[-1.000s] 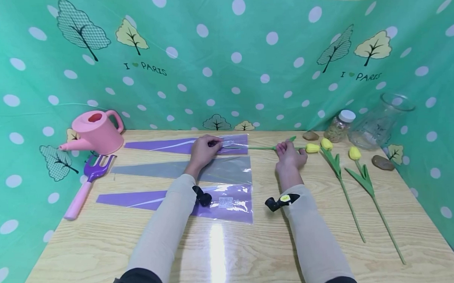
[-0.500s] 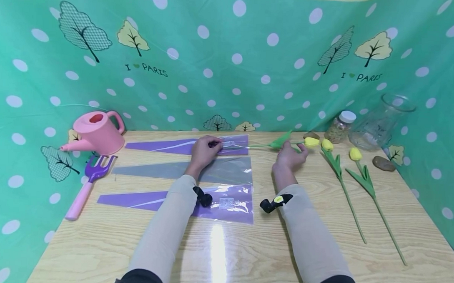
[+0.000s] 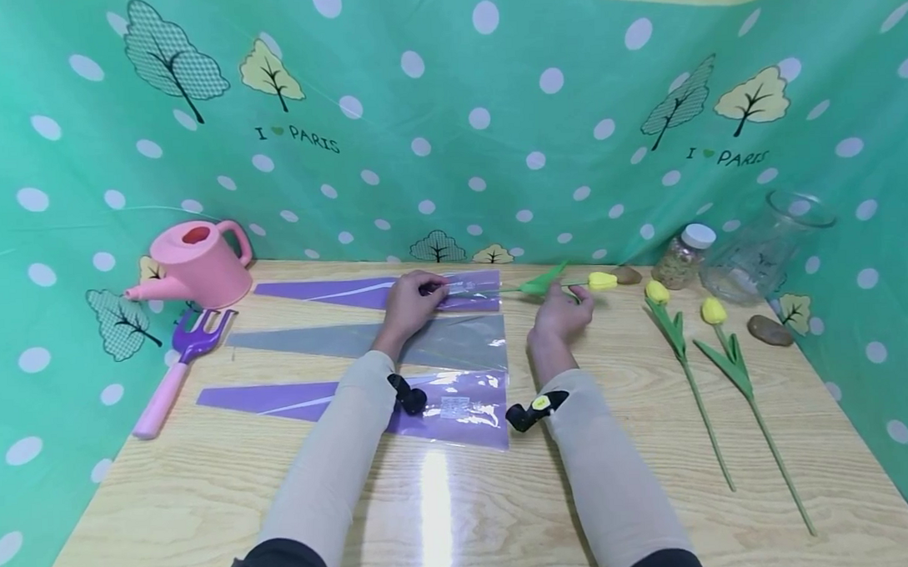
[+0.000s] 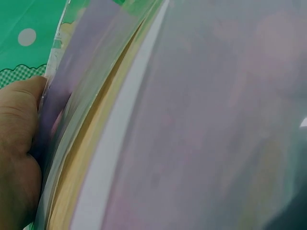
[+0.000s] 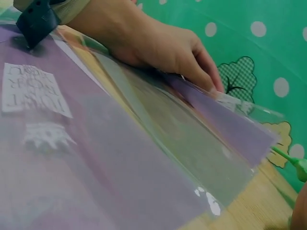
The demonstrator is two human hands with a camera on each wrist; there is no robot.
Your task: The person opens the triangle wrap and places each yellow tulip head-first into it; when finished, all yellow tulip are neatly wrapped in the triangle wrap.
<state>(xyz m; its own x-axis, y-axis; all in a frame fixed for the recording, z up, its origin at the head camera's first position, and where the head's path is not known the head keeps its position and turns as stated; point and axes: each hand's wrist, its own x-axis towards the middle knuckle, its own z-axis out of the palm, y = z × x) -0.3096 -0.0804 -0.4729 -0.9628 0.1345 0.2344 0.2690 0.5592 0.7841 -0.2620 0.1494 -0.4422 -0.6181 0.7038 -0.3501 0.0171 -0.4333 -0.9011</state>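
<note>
My left hand (image 3: pixel 411 306) pinches the upper film of the back purple flower sleeve (image 3: pixel 327 293), close to its wide right end. In the right wrist view, the thumb and fingers of that left hand (image 5: pixel 165 50) meet at the sleeve's edge. My right hand (image 3: pixel 563 315) holds a yellow tulip (image 3: pixel 602 280) by its stem, near the green leaf. The tulip lies sideways, bloom to the right, with its stem running left into the sleeve's wide end. A grey sleeve (image 3: pixel 306 340) and another purple sleeve (image 3: pixel 270 397) lie flat nearer the front.
Two more yellow tulips (image 3: pixel 657 292) lie at the right. Behind them are a jar (image 3: pixel 678 263) with a white lid, a glass vase (image 3: pixel 746 265) and brown stones (image 3: pixel 769 330). A pink watering can (image 3: pixel 201 267) and a purple hand fork (image 3: pixel 193 343) occupy the left.
My right hand has moved left with the tulip, so its bloom is nearer the sleeve and more stem is inside. The tulip's leaf has come into fuller view. My left hand has stayed put.
</note>
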